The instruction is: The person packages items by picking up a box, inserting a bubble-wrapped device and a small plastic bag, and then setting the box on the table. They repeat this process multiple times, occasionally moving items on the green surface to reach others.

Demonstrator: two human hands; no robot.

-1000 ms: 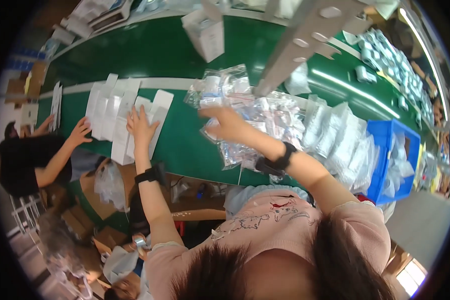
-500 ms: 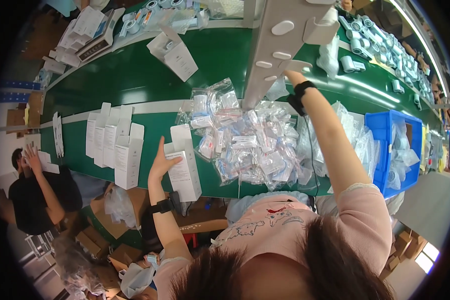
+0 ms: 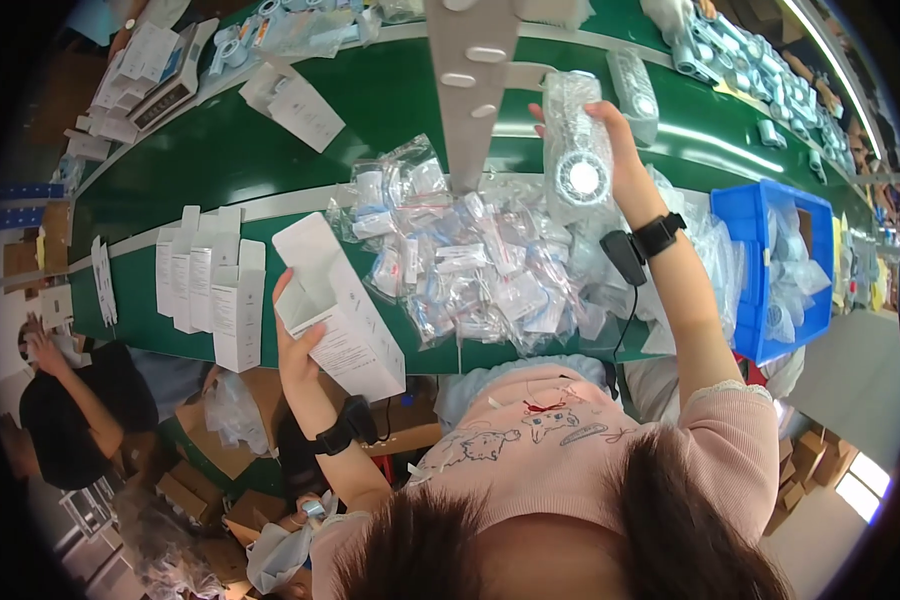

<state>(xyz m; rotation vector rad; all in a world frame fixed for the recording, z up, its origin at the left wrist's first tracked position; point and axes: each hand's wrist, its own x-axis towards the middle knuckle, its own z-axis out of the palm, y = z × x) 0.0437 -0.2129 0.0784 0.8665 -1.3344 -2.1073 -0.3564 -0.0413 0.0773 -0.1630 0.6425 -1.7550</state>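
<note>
My left hand (image 3: 296,352) grips an open white carton (image 3: 358,345) by its left side, tilting it so its open top and raised flap face away to the upper left. In my right hand (image 3: 622,150) is a bubble-wrapped device (image 3: 572,125) with a round, pale blue-rimmed end, held above the far edge of the table; the wrap blurs its full shape. Between the hands lies a pile of clear bags (image 3: 485,265) with small white and blue parts inside. The device and the carton are well apart.
Several open white cartons (image 3: 238,320) stand at the left. A grey metal post (image 3: 467,100) rises behind the pile. Another wrapped device (image 3: 633,95) lies on the green belt (image 3: 375,105). A blue bin (image 3: 753,280) of wrapped items stands right. A co-worker (image 3: 80,400) sits far left.
My right hand has come out from behind the post with the wrapped device in it. My left hand has taken hold of the carton, lifted it and tilted it leftward.
</note>
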